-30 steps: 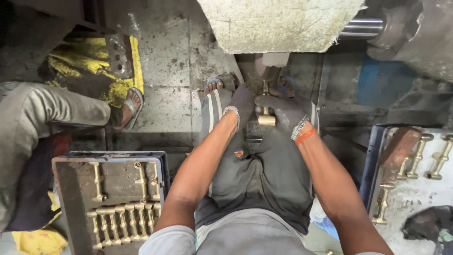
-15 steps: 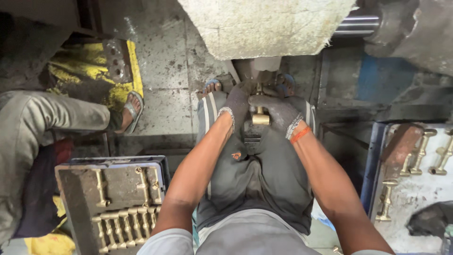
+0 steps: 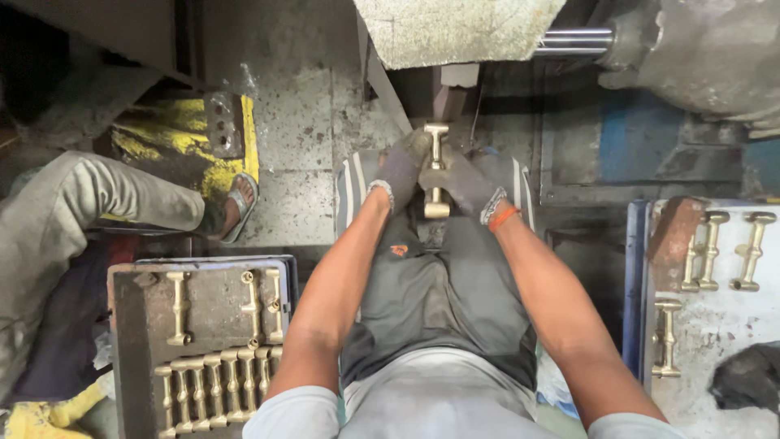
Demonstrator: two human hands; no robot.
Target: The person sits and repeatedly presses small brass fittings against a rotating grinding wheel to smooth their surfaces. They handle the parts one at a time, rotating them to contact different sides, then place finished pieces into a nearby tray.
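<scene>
Both my hands wear dark grey gloves and grip one brass dumbbell-shaped casting [image 3: 436, 167] held upright in front of my lap. My left hand [image 3: 400, 171] clasps its left side and my right hand [image 3: 467, 185] its right side. The casting's top end points at a large grey grinding wheel [image 3: 455, 28] just above it. My dark apron lies below the hands.
A dark tray [image 3: 130, 325] at lower left holds several brass castings in rows. A pale board [image 3: 723, 325] at right carries more castings and a brick-coloured block [image 3: 674, 236]. Another person's trousered leg [image 3: 97, 203] and sandalled foot [image 3: 237, 207] rest at left.
My hands have lifted the casting forward and upright, so more of it shows. The view has shifted slightly.
</scene>
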